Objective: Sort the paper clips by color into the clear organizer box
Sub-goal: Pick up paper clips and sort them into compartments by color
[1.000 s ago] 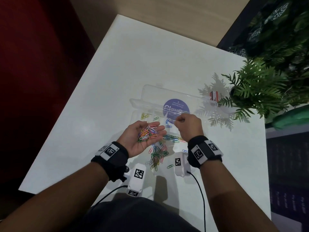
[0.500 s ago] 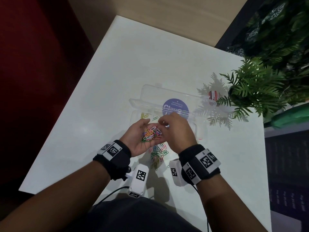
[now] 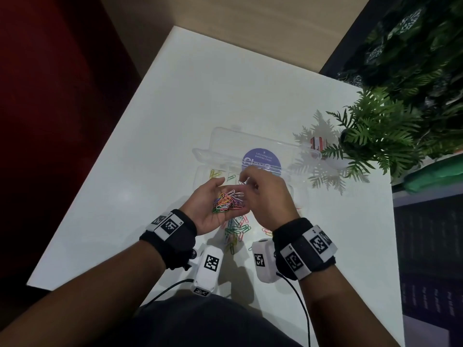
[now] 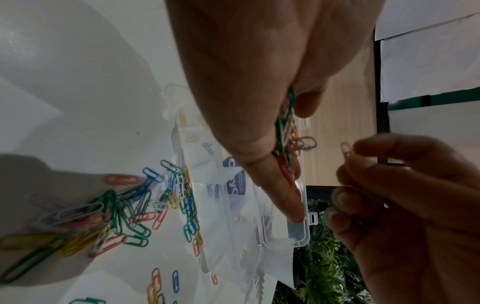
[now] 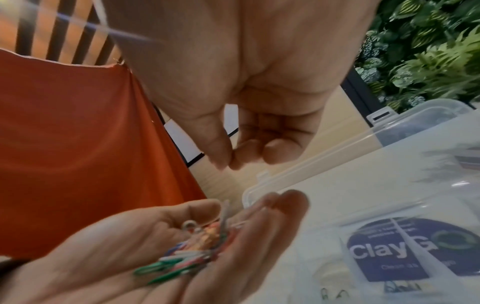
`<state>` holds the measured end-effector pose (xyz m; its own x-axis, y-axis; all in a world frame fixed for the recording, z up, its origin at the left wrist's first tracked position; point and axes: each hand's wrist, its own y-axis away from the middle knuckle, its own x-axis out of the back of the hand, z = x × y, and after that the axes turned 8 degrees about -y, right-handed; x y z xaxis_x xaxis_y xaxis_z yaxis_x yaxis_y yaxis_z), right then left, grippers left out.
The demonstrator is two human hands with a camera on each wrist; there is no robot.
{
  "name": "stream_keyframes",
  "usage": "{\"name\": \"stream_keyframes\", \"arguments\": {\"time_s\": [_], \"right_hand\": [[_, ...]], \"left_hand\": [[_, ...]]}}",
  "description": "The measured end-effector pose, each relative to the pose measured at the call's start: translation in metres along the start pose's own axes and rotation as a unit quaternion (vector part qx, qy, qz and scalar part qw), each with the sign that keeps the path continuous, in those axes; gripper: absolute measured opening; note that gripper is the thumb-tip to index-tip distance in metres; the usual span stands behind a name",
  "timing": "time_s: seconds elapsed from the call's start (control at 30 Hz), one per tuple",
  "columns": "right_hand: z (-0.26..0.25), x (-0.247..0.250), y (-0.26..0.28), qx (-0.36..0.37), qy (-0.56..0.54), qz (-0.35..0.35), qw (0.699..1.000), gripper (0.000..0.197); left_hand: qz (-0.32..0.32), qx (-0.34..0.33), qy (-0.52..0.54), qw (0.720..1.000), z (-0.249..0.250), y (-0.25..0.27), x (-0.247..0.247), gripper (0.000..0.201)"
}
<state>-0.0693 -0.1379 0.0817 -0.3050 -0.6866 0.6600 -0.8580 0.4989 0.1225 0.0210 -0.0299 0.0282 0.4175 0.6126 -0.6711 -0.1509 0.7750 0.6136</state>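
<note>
Item: left hand (image 3: 213, 204), palm up and cupped above the white table (image 3: 175, 121), fingers loosely extended, carrying a small heap of mixed-colour wire paper clips (image 3: 229, 200) (green, orange, pink, purple, white among them).

Item: right hand (image 3: 265, 196), just beside the left and over its fingertips, fingers curled. In the left wrist view its thumb and forefinger pinched a single pale paper clip (image 4: 346, 148); the colour could not be told for certain.

Item: clear plastic organizer box (image 3: 200, 169), lying open on the table just beyond both hands, its transparent lid (image 3: 250, 140) folded back away from the person. A round purple label (image 3: 261, 160) showed through the plastic. A few yellow clips (image 3: 215, 173) lay in the leftmost compartment; one greenish clip (image 3: 231, 177) lay in the next. Other compartments were hidden by the hands.

Item: loose pile of coloured paper clips (image 3: 236, 230), on the table below and between the wrists, near the box.

Item: green fern-like plant (image 3: 375, 139), at the table's right edge, well apart from the hands.
</note>
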Motion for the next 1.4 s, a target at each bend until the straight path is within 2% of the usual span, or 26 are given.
{"name": "stream_keyframes", "arguments": {"time_s": [0.07, 0.13, 0.3, 0.43, 0.57, 0.77, 0.9, 1.0, 1.1, 1.17, 1.23, 1.4], "right_hand": [[-0.006, -0.003, 0.004, 0.016, 0.023, -0.048, 0.998, 0.022], [-0.008, -0.010, 0.006, -0.003, 0.063, -0.087, 0.994, 0.025], [-0.010, -0.020, 0.007, -0.055, 0.109, -0.066, 0.990, 0.020], [-0.012, -0.023, 0.007, -0.055, 0.137, -0.070, 0.987, 0.018], [-0.012, -0.024, 0.006, -0.064, 0.115, -0.064, 0.989, 0.019], [-0.011, -0.025, 0.005, -0.056, 0.126, -0.063, 0.988, 0.022], [-0.010, -0.023, 0.005, -0.054, 0.093, -0.062, 0.992, 0.018], [-0.007, -0.018, 0.005, -0.050, 0.055, -0.049, 0.996, 0.011], [-0.003, -0.011, 0.005, -0.055, 0.021, -0.025, 0.998, 0.007], [0.000, -0.005, 0.005, -0.063, 0.000, -0.011, 0.998, 0.010], [0.001, -0.001, 0.007, -0.073, -0.021, -0.001, 0.997, 0.013], [0.007, 0.004, 0.008, -0.097, -0.014, 0.012, 0.995, 0.012]], "left_hand": [[0.010, -0.006, 0.000, 1.000, -0.001, 0.000, -0.001, 0.045], [0.025, -0.010, -0.007, 1.000, -0.002, -0.001, -0.002, 0.045], [0.021, -0.005, -0.014, 1.000, -0.004, -0.003, -0.002, 0.054], [0.023, -0.003, -0.027, 0.999, -0.006, -0.003, -0.001, 0.057], [0.037, 0.000, 0.001, 0.999, -0.005, -0.001, -0.004, 0.038], [0.041, 0.008, 0.032, 0.999, -0.004, 0.001, -0.006, 0.035], [0.028, 0.012, 0.038, 0.999, -0.004, 0.002, -0.008, 0.035], [0.008, 0.013, 0.049, 0.999, -0.002, 0.005, -0.009, 0.048], [-0.017, 0.008, 0.015, 1.000, -0.001, 0.007, -0.011, 0.057], [-0.023, -0.001, -0.007, 1.000, -0.002, 0.008, -0.011, 0.058], [-0.022, -0.005, -0.023, 0.999, -0.003, 0.007, -0.010, 0.053], [-0.004, -0.006, -0.060, 0.998, -0.006, 0.005, -0.010, 0.027]]}}
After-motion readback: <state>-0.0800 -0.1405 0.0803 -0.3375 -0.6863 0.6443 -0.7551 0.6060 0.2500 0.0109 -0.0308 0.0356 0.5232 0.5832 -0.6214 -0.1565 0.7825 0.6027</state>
